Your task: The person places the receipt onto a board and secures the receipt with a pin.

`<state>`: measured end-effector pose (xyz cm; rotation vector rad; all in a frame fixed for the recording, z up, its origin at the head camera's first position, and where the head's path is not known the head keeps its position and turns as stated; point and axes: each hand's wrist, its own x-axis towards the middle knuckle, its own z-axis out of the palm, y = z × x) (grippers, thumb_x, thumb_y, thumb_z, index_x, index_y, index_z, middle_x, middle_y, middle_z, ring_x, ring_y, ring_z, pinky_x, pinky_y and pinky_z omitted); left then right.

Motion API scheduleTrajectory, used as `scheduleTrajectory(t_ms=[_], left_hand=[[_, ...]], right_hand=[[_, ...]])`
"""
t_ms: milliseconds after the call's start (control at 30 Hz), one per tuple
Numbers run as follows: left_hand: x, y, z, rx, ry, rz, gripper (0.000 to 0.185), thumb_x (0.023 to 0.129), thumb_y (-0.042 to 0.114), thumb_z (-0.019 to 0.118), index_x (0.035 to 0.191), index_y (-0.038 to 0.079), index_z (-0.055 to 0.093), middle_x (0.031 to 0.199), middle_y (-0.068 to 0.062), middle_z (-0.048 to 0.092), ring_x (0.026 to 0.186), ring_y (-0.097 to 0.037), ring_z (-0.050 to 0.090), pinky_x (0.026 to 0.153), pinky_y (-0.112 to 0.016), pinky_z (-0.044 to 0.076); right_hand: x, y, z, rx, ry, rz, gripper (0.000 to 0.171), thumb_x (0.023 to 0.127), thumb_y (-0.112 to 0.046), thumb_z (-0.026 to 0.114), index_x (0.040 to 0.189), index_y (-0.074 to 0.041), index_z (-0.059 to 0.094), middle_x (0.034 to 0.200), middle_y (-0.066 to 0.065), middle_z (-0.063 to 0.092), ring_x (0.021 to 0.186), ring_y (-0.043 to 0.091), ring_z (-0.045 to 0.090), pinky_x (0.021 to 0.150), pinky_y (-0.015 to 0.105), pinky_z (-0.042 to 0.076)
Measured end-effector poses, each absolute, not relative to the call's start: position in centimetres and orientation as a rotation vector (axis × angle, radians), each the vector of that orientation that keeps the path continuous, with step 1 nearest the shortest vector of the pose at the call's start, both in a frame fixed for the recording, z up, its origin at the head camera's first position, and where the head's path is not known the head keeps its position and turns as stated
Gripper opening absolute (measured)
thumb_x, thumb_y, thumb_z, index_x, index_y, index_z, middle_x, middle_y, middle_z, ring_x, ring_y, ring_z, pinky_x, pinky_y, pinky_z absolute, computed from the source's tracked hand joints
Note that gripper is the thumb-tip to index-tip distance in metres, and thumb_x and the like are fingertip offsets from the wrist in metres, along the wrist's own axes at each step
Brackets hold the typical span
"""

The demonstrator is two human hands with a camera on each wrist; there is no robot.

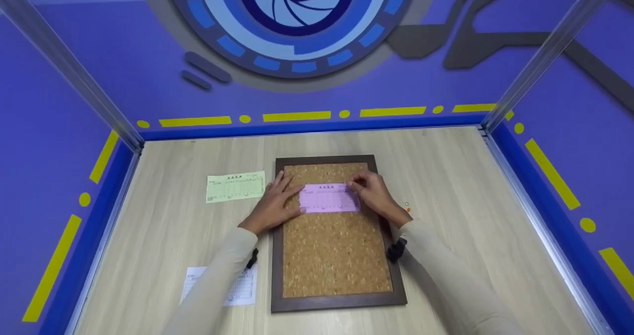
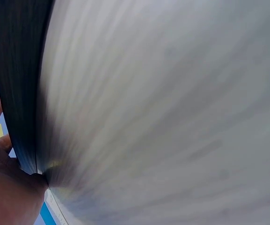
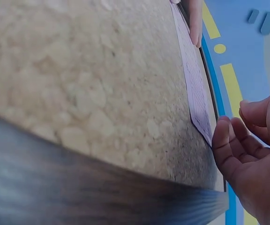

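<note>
Three slips are in view. A white slip [image 1: 237, 288] lies on the table [image 1: 470, 186] at near left, a green slip [image 1: 235, 187] further back. My left hand [image 1: 275, 203] rests flat, fingers spread, pressing the left end of the pink slip [image 1: 328, 198] onto the cork board [image 1: 337, 255]. My right hand [image 1: 372, 192] curls its fingertips onto the slip's upper right corner. I judge the pink slip placed; no pin shows in it. The other two slips remain off the board.
</note>
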<state>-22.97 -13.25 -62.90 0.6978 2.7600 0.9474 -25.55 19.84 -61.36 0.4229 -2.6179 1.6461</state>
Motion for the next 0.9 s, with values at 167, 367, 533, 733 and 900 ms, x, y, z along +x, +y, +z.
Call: scheduleTrajectory(t_ms=[167, 367, 533, 733, 900], left_hand=[[-23.1, -13.2, -63.0, 0.71, 2.76, 0.954, 0.076, 0.102, 0.05, 0.075, 0.166, 0.018, 0.051, 0.182, -0.017, 0.022, 0.171, -0.038, 0.0, 0.134, -0.063, 0.006], [-23.1, -13.3, -63.1, 0.702, 2.762, 0.947, 0.076, 0.102, 0.051, 0.074, 0.166, 0.018, 0.051, 0.182, -0.016, 0.022, 0.171, -0.038, 0.0, 0.135, -0.063, 0.006], [-23.1, -13.2, -63.1, 0.691, 2.766, 0.956, 0.077, 0.101, 0.051, 0.075, 0.166, 0.017, 0.052, 0.182, -0.016, 0.023, 0.171, -0.038, 0.001, 0.134, -0.065, 0.007], [-23.1, -13.2, -63.0, 0.693, 2.765, 0.952, 0.076, 0.101, 0.051, 0.075, 0.166, 0.018, 0.053, 0.182, -0.016, 0.022, 0.171, -0.037, 0.0, 0.135, -0.063, 0.006], [-23.1, -13.2, -63.1, 0.693, 2.77, 0.952, 0.075, 0.101, 0.05, 0.076, 0.165, 0.019, 0.053, 0.182, -0.016, 0.023, 0.171, -0.038, 0.001, 0.134, -0.063, 0.006]], right_hand=[[-25.8, 19.4, -61.2, 0.447, -2.675, 1.644, 0.005, 0.104, 0.0, 0.072, 0.101, 0.002, 0.077, 0.095, 0.009, 0.074, 0.085, 0.016, 0.065, 0.071, 0.024, 0.052], [-26.5, 18.7, -61.0, 0.489, -2.705, 1.642, 0.009, 0.104, 0.0, 0.072, 0.1, 0.004, 0.078, 0.09, 0.01, 0.075, 0.078, 0.016, 0.064, 0.063, 0.022, 0.05], [-26.9, 18.1, -60.8, 0.498, -2.719, 1.678, 0.01, 0.104, 0.0, 0.071, 0.099, 0.004, 0.078, 0.088, 0.014, 0.076, 0.072, 0.017, 0.064, 0.054, 0.021, 0.047], [-27.3, 17.2, -60.8, 0.522, -2.744, 1.722, 0.012, 0.105, 0.002, 0.067, 0.1, 0.007, 0.077, 0.089, 0.014, 0.076, 0.076, 0.016, 0.064, 0.062, 0.022, 0.05], [-27.5, 16.6, -60.8, 0.578, -2.762, 1.68, 0.01, 0.105, 0.003, 0.069, 0.099, 0.007, 0.076, 0.087, 0.009, 0.073, 0.076, 0.012, 0.061, 0.065, 0.023, 0.048]])
